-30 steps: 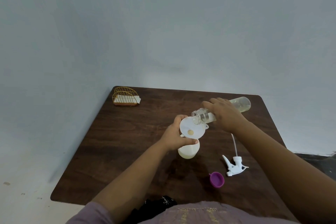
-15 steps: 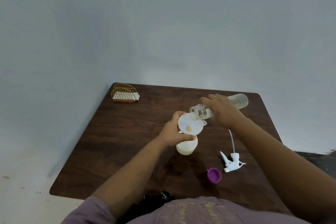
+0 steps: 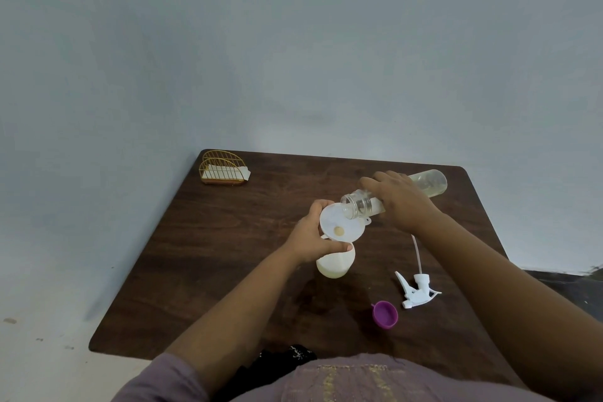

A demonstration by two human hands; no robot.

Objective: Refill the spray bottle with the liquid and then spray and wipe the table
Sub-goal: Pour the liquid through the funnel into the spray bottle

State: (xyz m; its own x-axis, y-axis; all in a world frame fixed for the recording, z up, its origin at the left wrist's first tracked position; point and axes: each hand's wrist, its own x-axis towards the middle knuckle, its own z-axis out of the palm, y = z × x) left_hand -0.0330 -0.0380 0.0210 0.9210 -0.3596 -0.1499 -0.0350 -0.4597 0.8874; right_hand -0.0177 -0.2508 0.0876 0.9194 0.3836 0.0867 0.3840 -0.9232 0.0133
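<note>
My left hand (image 3: 310, 235) grips the funnel (image 3: 341, 227) atop the white bottle (image 3: 336, 263), mid-table (image 3: 228, 238). My right hand (image 3: 399, 202) grips the clear bottle (image 3: 427, 183), tipped with its mouth over the funnel.

A plain room, likely in a home: a dark wooden table (image 3: 228, 254) pushed into the corner of bare pale blue walls (image 3: 293, 42), a gold wire napkin holder (image 3: 223, 168) on it, and a pale, scuffed floor (image 3: 39, 320) below.

Bare forearms, short mauve sleeve (image 3: 163, 378), mauve top with gold embroidery (image 3: 342, 382)
</note>
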